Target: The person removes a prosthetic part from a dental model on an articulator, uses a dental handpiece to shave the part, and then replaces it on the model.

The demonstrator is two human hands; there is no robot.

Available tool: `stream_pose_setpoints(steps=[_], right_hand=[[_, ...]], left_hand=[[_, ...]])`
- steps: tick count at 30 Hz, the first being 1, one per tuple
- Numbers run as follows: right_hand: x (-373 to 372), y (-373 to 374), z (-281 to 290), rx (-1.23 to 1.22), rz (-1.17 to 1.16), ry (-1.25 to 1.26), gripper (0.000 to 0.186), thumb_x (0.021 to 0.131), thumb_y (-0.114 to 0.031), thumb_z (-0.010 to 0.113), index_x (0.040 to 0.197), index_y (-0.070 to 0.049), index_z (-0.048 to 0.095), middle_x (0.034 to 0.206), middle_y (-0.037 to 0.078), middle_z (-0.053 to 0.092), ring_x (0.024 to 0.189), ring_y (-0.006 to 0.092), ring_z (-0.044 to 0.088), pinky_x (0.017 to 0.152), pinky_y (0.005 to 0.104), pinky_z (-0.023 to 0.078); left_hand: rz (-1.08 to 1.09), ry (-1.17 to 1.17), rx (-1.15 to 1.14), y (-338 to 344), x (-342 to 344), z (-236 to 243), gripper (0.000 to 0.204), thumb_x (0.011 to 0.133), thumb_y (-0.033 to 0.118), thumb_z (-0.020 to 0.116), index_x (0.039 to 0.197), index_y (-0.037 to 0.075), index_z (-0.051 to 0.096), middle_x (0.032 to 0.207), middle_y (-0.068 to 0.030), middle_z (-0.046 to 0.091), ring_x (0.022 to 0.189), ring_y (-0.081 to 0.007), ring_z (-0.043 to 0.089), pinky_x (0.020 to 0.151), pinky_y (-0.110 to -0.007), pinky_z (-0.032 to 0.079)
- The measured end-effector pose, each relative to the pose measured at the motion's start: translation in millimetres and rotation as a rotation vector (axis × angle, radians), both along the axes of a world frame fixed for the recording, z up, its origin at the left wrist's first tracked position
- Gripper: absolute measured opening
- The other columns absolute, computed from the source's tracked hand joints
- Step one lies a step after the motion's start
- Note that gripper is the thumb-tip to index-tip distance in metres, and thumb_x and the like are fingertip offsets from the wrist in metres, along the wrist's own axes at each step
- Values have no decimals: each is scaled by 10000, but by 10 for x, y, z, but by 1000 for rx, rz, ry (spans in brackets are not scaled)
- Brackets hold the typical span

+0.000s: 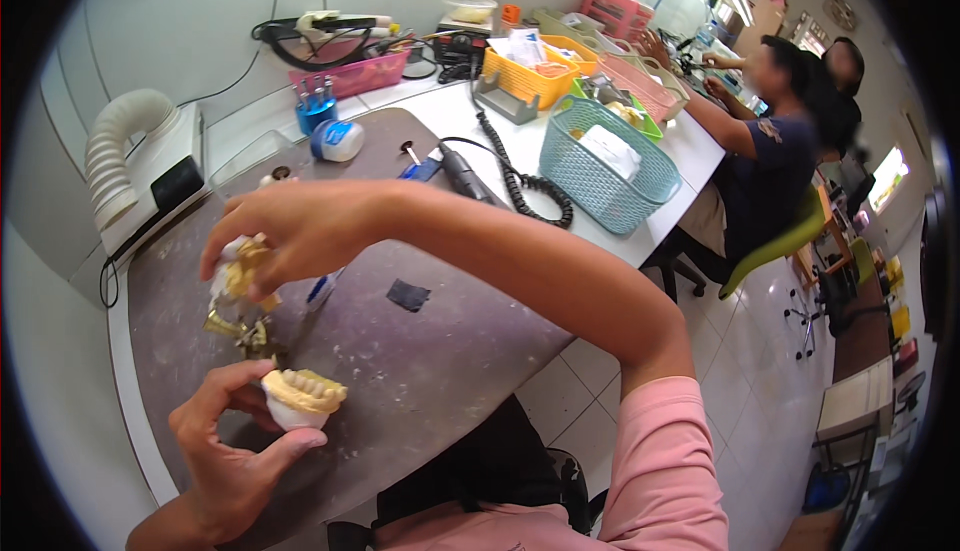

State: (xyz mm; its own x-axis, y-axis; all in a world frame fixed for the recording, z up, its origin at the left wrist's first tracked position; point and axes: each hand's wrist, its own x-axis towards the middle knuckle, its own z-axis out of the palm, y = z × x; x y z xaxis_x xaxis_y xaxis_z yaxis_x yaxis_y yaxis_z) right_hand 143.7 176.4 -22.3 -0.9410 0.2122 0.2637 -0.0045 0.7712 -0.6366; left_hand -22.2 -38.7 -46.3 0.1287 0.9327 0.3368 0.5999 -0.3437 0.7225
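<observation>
My left hand (225, 441) grips a dental cast (300, 396) with a white plaster base and a yellowish row of teeth facing up. Its thumb and fingers close around the base. Farther off, my right hand (305, 236) bends down over a second cast (243, 269) in yellow and white, its fingers closed on it. Between the two casts shows a brass-coloured articulator (250, 333), which seems to join them as an opened hinge. My right fingers hide part of the upper cast. Beneath lies a brown worn work mat (440, 351).
A dark patch (408, 296) and a blue-white pen (322, 289) lie on the mat. Behind are a white bottle (337, 140), a blue bur holder (316, 106), a handpiece (463, 176) with coiled cord, a teal basket (600, 176) and a suction hose (115, 151). A co-worker (775, 151) sits at right.
</observation>
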Motion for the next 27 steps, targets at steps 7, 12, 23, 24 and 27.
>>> stream_pose_setpoints(steps=[7,12,23,24,27], right_hand=[[296,-273,-64,120,-214,220,462,839,-185,783,1241,13,669,1223,227,648,1153,379,639,974,449,501],[743,-330,-212,586,-404,-58,209,804,-19,650,993,-9,740,975,172,714,954,357,688,875,444,533],[907,-260,-377,731,-405,-141,136,818,-19,648,953,-35,659,995,137,668,1009,318,666,958,428,490],[856,-251,-323,725,-400,-151,132,828,-24,639,958,-26,664,997,145,676,1009,322,678,947,431,502],[795,-151,-289,729,-403,-130,137,844,-24,626,974,-14,668,990,150,684,1001,327,688,938,436,514]], left_hand=[[122,-35,-87,-91,88,-19,548,673,138,925,1080,33,572,911,-31,658,794,-101,625,702,-244,520],[102,158,87,-141,75,-159,666,637,323,987,1056,32,559,873,-72,678,723,-140,637,621,-266,527],[41,517,529,187,18,14,683,644,542,910,1001,49,601,1025,-124,569,1032,-340,532,930,-481,441],[-16,500,599,178,-30,54,675,646,531,916,1003,55,597,1064,-126,575,1057,-342,545,956,-481,445],[-39,372,455,186,-63,-33,676,648,525,925,1010,68,584,1121,-126,594,1141,-345,559,1035,-505,419]])
